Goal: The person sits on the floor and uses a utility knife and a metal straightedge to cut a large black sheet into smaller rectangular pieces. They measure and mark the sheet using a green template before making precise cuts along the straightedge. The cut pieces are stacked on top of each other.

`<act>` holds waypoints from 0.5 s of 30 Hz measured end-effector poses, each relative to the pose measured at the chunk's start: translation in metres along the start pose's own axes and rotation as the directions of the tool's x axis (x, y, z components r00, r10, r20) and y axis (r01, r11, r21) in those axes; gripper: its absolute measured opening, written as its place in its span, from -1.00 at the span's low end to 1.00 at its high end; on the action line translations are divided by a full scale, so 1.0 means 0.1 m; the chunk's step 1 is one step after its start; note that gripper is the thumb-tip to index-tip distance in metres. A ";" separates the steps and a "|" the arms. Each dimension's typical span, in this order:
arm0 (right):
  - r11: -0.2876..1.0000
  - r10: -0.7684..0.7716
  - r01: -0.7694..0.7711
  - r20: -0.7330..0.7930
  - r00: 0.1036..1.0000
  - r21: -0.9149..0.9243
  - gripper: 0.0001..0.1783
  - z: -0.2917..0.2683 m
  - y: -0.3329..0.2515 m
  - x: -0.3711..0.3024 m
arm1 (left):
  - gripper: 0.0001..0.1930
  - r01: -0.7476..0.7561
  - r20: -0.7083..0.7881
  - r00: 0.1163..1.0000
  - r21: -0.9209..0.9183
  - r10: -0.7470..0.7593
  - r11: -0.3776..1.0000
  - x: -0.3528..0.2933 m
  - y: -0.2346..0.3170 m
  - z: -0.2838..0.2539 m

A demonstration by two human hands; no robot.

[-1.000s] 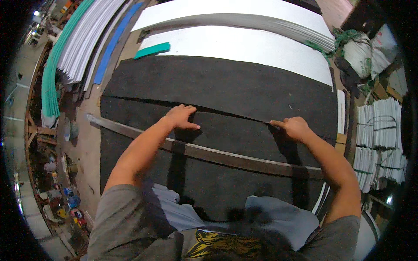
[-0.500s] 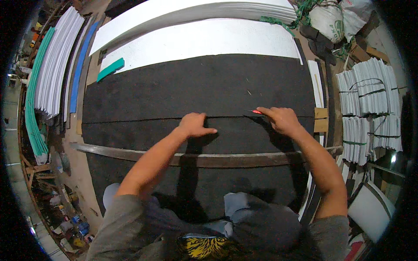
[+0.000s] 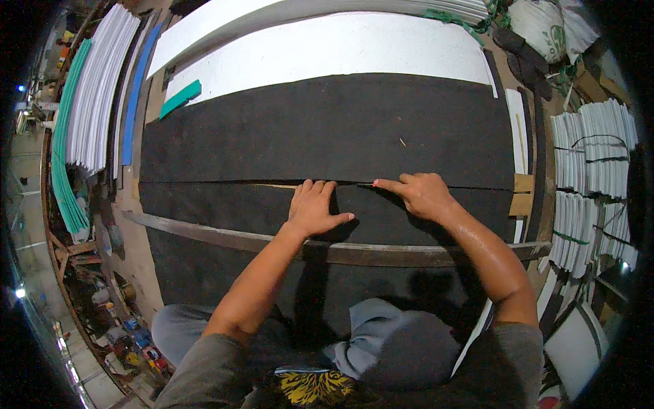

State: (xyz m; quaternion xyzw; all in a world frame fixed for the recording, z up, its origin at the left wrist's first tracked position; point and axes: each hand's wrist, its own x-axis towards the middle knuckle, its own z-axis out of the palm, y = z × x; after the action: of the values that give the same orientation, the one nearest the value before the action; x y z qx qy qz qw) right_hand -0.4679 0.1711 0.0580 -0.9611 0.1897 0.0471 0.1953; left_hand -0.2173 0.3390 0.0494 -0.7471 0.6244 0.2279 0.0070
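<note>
Two dark foam-like black pieces meet along a straight cut line: the far black sheet [image 3: 327,129] and the near black strip [image 3: 225,201]. My left hand [image 3: 315,208] lies on the near strip, fingers spread and fingertips at the cut. My right hand [image 3: 424,195] closes around a small red cutter knife [image 3: 375,183] with the index finger stretched along it. Only a bit of red shows; the blade is hidden at the cut. Just left of my left fingers, the cut gapes and a tan surface shows through. A long metal straightedge bar [image 3: 409,255] lies across the black material, nearer me.
White sheets [image 3: 327,44] lie beyond the black one, with a green block [image 3: 181,99] on their left edge. Long white and green strips [image 3: 102,88] are stacked at left, beside a blue strip [image 3: 141,95]. Tied white bundles [image 3: 591,146] stand at right.
My right hand and the cutter have moved left along the cut, closer to my left hand. The cut has opened around my left fingers. The whole view has shifted slightly.
</note>
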 end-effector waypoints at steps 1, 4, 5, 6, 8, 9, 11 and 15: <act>1.000 0.008 -0.008 0.059 0.998 -0.005 -0.34 -0.02 0.00 0.01 | -0.07 -0.015 -0.033 0.999 -0.002 0.015 1.000 -0.01 0.00 0.01; 0.998 -0.026 0.022 -0.062 0.998 -0.059 -0.36 0.02 0.03 0.01 | -0.06 0.013 0.021 1.000 -0.022 -0.013 1.000 0.01 0.08 -0.06; 0.998 -0.027 0.024 -0.052 0.998 -0.064 -0.36 0.02 0.02 0.01 | -0.06 0.008 0.009 1.000 -0.020 -0.008 1.000 0.00 0.07 -0.02; 0.997 -0.033 0.029 -0.050 0.998 -0.069 -0.35 0.01 0.01 0.03 | -0.06 0.005 -0.006 1.000 -0.013 -0.005 1.000 0.00 0.05 -0.01; 0.996 -0.034 0.031 -0.036 0.999 -0.078 -0.34 -0.04 -0.01 0.06 | -0.05 0.002 -0.020 1.000 -0.002 -0.002 1.000 0.00 0.03 0.00; 0.996 -0.029 0.027 -0.024 0.999 -0.082 -0.34 -0.06 -0.03 0.06 | -0.05 0.001 -0.016 1.000 0.002 -0.001 1.000 0.00 0.03 -0.02; 0.996 -0.029 0.029 0.007 1.000 -0.089 -0.34 -0.09 -0.06 0.06 | -0.04 0.004 -0.002 1.000 0.006 -0.004 1.000 0.00 0.03 -0.04; 0.996 -0.013 0.018 0.055 0.998 -0.091 -0.33 -0.09 -0.11 0.07 | -0.03 0.001 0.011 1.000 0.002 -0.001 1.000 -0.01 0.03 -0.04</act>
State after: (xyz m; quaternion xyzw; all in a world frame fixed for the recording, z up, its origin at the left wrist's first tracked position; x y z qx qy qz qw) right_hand -0.4574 0.1745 0.0695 -0.9688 0.1747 0.0803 0.1567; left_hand -0.2187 0.3383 0.0543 -0.7460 0.6243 0.2313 0.0114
